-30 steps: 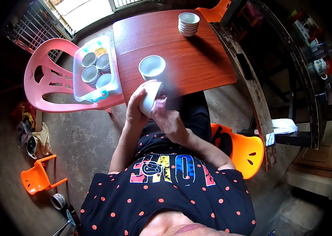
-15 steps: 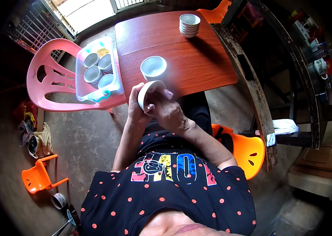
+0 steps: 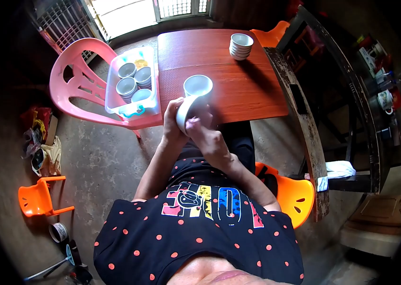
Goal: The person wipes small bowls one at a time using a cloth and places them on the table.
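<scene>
My left hand (image 3: 174,124) is closed around the outside of a white bowl (image 3: 183,116), which is tilted on its side with its mouth toward my right hand. My right hand (image 3: 211,144) grips a pinkish cloth (image 3: 193,124), pressed at the mouth of this bowl; part of the cloth and some fingers are blurred or hidden. Just beyond my hands, another white bowl (image 3: 198,86) stands upright on the reddish-brown table (image 3: 210,53); its lower part is hidden. A stack of white bowls (image 3: 241,46) sits near the table's far right corner.
On a pink plastic chair (image 3: 63,95) left of the table rests a clear plastic box (image 3: 111,97) with several stacks of bowls. Orange chairs (image 3: 295,198) stand close to my right side and at the far end. A small orange chair (image 3: 37,199) is on the floor at left.
The camera view has shifted, so the table appears lower and further right. My right hand and the cloth have moved against the bowl, which is still held in my left hand.
</scene>
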A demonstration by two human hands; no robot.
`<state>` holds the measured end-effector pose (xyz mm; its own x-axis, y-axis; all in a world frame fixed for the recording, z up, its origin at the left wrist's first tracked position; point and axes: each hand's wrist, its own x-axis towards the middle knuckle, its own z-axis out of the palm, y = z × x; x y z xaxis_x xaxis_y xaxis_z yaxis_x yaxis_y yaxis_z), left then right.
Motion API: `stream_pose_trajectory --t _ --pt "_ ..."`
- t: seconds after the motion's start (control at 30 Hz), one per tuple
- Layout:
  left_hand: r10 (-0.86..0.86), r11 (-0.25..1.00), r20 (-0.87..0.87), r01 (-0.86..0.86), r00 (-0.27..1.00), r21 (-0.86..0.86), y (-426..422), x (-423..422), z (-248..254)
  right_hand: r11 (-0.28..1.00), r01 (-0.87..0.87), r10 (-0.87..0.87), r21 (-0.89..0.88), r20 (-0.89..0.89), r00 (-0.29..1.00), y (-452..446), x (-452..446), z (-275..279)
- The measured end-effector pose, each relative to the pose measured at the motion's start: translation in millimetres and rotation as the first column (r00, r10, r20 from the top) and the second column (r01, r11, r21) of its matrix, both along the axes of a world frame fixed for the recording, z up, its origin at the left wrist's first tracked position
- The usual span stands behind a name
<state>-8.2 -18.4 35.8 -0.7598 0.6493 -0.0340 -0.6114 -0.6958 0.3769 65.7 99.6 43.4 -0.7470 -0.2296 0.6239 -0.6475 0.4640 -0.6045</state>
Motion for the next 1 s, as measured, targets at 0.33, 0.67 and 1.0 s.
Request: stream_pose_trajectory --t 0.33,0.67,1.0 --pt "0.147 0.976 -0.114 -0.162 0.983 -0.142 10.4 -6.3 21.2 0.995 0.094 -0.083 0.042 -0.203 0.976 -1.3 6.5 9.8" --pt "0.37 0.602 -0.734 -0.748 0.57 -0.278 32.9 10.4 -6.9 0.225 0.358 0.367 -0.906 0.419 0.83 -5.2 6.4 32.5" --pt "0.345 0.832 -0.344 -0.454 0.873 -0.318 29.7 2.5 1.5 0.959 0.23 -0.257 -0.163 -0.166 0.952 -3.3 1.8 -37.9"
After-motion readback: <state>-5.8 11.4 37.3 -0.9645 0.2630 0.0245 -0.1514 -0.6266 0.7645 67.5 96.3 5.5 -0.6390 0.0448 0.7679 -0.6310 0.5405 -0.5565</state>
